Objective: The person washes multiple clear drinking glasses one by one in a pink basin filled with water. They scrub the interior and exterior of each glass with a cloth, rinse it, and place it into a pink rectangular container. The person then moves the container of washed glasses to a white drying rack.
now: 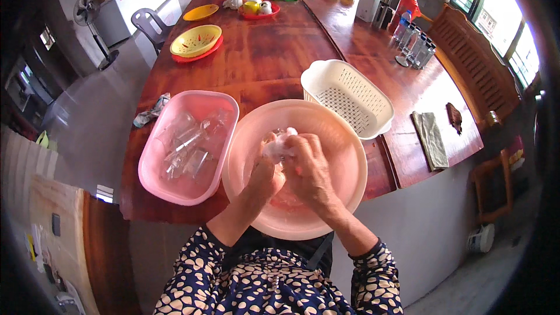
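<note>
Both my hands are over a large round peach basin (350,184) with water in it. My left hand (265,174) is closed round a small clear glass (269,138), mostly hidden by the fingers. On its top, my right hand (308,168) presses a wet white cloth (280,148) with bent fingers. To the left stands a pink rectangular tub (151,160) holding several clear glasses (192,146) lying on their sides. Behind the basin on the right is a cream plastic basket (350,90) with a perforated bottom and nothing in it.
A crumpled cloth (153,111) lies by the tub. Farther back are a yellow colander (196,41) on a red plate and a red tray (259,15) of cups. A folded grey-green cloth (430,140) and a rack of glasses (417,46) sit to the right.
</note>
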A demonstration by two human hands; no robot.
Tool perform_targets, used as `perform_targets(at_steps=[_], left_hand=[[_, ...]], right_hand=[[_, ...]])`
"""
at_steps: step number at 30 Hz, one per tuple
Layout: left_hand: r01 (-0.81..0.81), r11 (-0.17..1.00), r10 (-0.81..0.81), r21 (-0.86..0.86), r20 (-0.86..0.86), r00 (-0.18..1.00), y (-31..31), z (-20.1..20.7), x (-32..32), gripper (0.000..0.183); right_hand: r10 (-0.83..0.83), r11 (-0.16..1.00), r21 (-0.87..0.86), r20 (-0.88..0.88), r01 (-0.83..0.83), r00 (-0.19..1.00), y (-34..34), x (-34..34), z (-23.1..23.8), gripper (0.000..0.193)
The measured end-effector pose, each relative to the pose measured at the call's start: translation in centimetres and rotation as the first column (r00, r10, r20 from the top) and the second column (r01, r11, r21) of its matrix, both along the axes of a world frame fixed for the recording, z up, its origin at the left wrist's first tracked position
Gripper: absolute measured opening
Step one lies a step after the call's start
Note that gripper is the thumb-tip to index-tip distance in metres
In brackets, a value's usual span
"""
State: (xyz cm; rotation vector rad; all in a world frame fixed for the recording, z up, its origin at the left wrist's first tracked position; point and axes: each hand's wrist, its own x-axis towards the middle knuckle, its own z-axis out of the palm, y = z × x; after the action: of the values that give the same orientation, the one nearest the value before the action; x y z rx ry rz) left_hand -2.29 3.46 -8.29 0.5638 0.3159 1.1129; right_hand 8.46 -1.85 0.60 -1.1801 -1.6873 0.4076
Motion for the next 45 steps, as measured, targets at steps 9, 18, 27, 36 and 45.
perform_targets(at_steps=[9, 18, 27, 36, 45], left_hand=[[0.047, 0.979, -0.085, -0.2, -0.184, 0.979, -1.7, 4.3, 0.3, 0.042], [-0.064, 0.987, 0.028, -0.145, -0.236, 0.971, -0.4, 4.2, 0.8, 0.028], [0.029, 0.969, -0.021, -0.247, 0.033, 0.999, -0.2, 1.5, 0.0, 0.035], [0.001, 0.961, 0.028, -0.277, 0.103, 0.994, -1.6, 5.0, 1.5, 0.043], [-0.133, 0.969, 0.125, -0.209, -0.054, 0.991, -1.1, 3.0, 1.5, 0.043]], right_hand=[[-0.16, 0.905, -0.425, -0.305, 0.016, 0.939, 5.3, 1.1, -2.1, 0.027], [-0.161, 0.882, -0.469, -0.208, 0.046, 0.965, 2.2, 2.5, -3.8, 0.033], [-0.117, 0.863, -0.503, -0.285, -0.045, 0.951, -0.6, 3.2, -2.9, 0.026], [-0.216, 0.943, -0.323, -0.417, 0.079, 0.883, 1.4, 1.9, -4.5, 0.031], [-0.25, 0.778, -0.604, -0.552, -0.175, 0.796, 1.4, 1.1, -5.4, 0.02]])
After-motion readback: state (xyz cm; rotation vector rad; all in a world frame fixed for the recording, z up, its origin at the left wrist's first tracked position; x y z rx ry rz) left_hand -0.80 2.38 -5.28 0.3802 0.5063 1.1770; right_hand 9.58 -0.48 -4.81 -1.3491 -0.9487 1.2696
